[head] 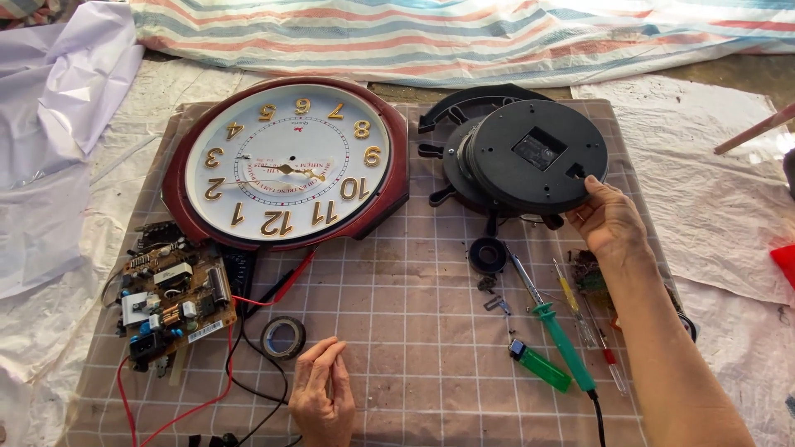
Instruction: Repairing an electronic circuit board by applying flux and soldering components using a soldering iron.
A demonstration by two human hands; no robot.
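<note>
mat (431, 331): wall clock (290, 161) far left | round clock back (530, 153) far right, right hand (611, 219) on its near rim | circuit board (174, 298) near left, tape roll (283, 337) right of it | left hand (321, 393) at near edge | screwdrivers (556, 327), lighter (538, 364) near right

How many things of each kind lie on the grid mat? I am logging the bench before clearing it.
Wall clock face: 1
Black clock back, held by the right hand: 1
Circuit board: 1
Tape roll, near the left hand: 1
Screwdrivers: 3
Green lighter: 1
Black ring: 1
Total: 9
</note>
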